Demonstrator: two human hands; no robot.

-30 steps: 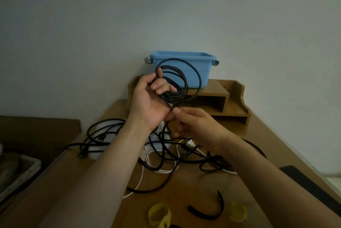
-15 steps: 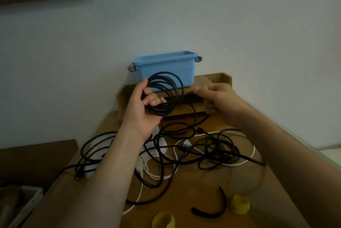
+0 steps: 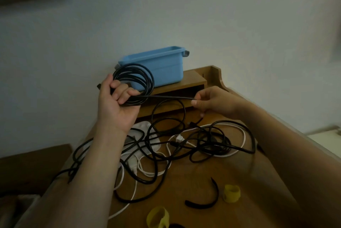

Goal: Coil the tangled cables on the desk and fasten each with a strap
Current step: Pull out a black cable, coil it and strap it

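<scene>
1. Holding the round coil of thin black cable [image 3: 148, 87] upright, the left hand [image 3: 118, 107] has its fingers curled through the loops and its thumb outside them. The coil hangs in the air in front of the blue plastic bin [image 3: 166, 68], which stands on the low wooden shelf [image 3: 193, 81].
2. The right hand [image 3: 215, 103] pinches the same cable's free run between thumb and fingertips, well to the right of the coil. The stretch between the hands is taut and nearly level.
3. The step in hand looks like laying the next loop. It goes best if the right hand carries the run over to the left hand in an arc matching the loops already there, so the new turn lies flat beside them.
4. Past the pinch the cable appears to drop toward the tangle of black and white cables [image 3: 178, 138] on the wooden surface [image 3: 184, 181]. A snag is likely there, so slack should be drawn gently and freed by lifting, not tugging.
5. The left fingers should open only enough to admit each turn, or the coil may spring apart.
6. Little of the task seems done: no cable wears a strap. A curved black strap [image 3: 206, 202] and a yellow strap loop [image 3: 231, 193] just beside it lie near the front edge, apart from the tangle.
</scene>
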